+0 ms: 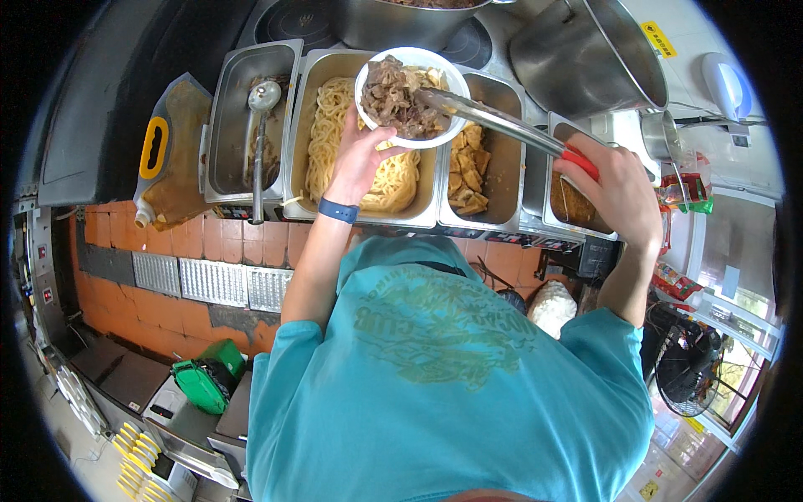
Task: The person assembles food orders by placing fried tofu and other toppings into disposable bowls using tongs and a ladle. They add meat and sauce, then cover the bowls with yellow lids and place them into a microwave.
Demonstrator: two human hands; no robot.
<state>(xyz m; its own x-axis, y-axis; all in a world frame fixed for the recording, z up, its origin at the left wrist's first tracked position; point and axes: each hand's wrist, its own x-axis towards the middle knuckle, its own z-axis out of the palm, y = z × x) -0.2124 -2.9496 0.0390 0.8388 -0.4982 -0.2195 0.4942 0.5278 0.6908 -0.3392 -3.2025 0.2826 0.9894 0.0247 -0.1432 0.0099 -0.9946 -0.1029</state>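
Meat (393,92) could be spilled over the noodle pan (431,189) if the bowl (458,81), held above it in the left hand (361,163) with fingers apparently tucked underneath, were tipped by pressure from the tongs (510,124) gripped in the right hand (617,186).

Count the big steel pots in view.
2: the top-centre pot, beyond the white bowl and cut off by the upper edge, and the upper-right pot. More may lie outside the picture.
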